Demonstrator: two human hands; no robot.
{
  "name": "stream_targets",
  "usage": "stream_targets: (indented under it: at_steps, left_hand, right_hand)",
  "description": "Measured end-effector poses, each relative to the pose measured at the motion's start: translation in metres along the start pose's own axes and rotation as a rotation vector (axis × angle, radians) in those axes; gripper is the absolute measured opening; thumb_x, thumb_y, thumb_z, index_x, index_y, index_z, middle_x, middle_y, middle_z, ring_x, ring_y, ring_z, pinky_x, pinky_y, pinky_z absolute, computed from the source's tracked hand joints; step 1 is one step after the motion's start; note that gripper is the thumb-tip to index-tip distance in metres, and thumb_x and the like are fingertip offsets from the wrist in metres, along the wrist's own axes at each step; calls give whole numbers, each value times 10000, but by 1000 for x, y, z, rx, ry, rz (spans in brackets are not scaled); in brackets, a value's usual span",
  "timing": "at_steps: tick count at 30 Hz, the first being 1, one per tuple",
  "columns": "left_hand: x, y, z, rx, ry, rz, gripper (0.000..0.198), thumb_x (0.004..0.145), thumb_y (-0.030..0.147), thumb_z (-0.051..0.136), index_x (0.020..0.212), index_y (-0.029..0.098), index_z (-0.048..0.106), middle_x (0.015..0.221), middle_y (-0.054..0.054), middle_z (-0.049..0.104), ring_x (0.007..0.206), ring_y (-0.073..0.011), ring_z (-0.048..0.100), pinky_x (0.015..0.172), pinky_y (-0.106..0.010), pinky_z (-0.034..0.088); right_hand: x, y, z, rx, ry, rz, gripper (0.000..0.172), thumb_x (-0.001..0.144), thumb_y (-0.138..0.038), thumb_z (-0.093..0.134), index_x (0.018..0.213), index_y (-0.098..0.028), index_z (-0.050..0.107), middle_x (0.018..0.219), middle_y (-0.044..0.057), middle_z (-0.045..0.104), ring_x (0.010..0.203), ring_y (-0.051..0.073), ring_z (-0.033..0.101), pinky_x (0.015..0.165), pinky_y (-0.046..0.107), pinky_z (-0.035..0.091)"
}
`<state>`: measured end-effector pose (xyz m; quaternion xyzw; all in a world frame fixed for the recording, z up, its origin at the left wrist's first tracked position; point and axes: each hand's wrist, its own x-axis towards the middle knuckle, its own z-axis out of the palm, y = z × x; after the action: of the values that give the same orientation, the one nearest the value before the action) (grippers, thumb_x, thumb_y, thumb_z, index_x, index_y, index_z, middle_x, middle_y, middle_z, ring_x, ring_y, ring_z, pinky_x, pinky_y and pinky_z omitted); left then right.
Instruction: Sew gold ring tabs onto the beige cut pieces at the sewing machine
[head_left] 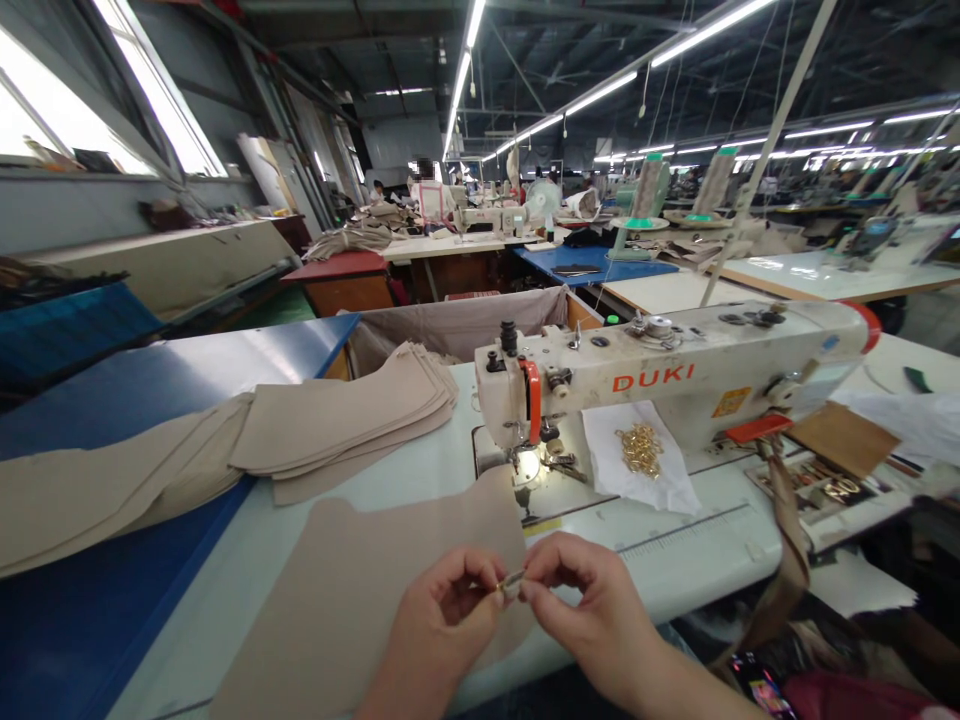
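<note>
My left hand and my right hand meet low in the middle, each closed in a pinch. Between the fingertips is a small beige strip, with a bit of gold metal at its left end; my fingers cover most of it. Beneath them a large beige fabric panel lies flat, its upper right corner near the needle area of the white sewing machine. Gold metal rings are heaped on a white sheet at the machine's base.
Stacked beige panels lie to the left, continuing over the blue table. An open box of small parts and a hanging brown strap are at the right. Thread cones stand behind the machine.
</note>
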<state>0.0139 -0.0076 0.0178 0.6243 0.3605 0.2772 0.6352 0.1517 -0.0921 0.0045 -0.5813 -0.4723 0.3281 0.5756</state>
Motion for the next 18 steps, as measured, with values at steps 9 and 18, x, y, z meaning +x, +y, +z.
stream_targets:
  at_steps: [9,18]
  left_hand:
    - [6,1,4,-36,30,-47,246,545,320,774,648,179,601,649,-3,610,641,-155,585,633,-249,498]
    - [-3,-3,5,108,107,69,128,633,284,698,673,191,621,674,-10,632,682,-170,608,674,-250,514]
  right_hand:
    - [2,5,2,16,71,27,71,717,-165,597,650,-181,581,700,17,637,664,137,568,636,238,445]
    - [3,1,-1,236,-25,160,145,730,-292,692,786,-178,621,681,-8,626,607,111,550,581,213,421]
